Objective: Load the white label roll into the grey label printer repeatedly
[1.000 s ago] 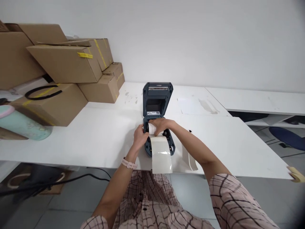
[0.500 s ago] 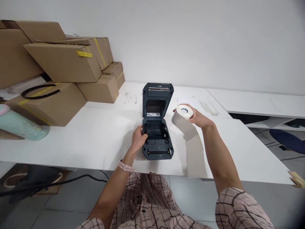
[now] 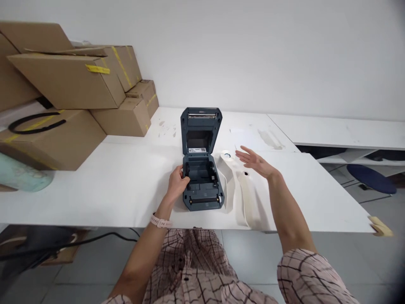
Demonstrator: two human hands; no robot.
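A dark grey label printer [image 3: 202, 188] stands on the white table with its lid raised and its inside bare. My left hand [image 3: 177, 182] grips the printer's left side, the thumb over its rim. To the right of the printer, a white label roll [image 3: 226, 156] sits on its end, its loose paper strip [image 3: 230, 190] curling toward the table's front edge. Just right of the roll, my right hand [image 3: 255, 163] hovers with fingers stretched out and nothing in it. A small dark round spot shows below that hand; I cannot make out what it is.
Cardboard boxes [image 3: 72, 82] are stacked at the left, with a black loop [image 3: 34, 122] on one. A mint-coloured bottle [image 3: 23, 174] lies by them. At the right are a blue stool [image 3: 370, 178] and a tan piece [image 3: 379, 226] on the table corner.
My right hand has let go of the label roll, which now stands on the table beside the printer. Its fingers have opened. My left hand keeps its hold on the printer.
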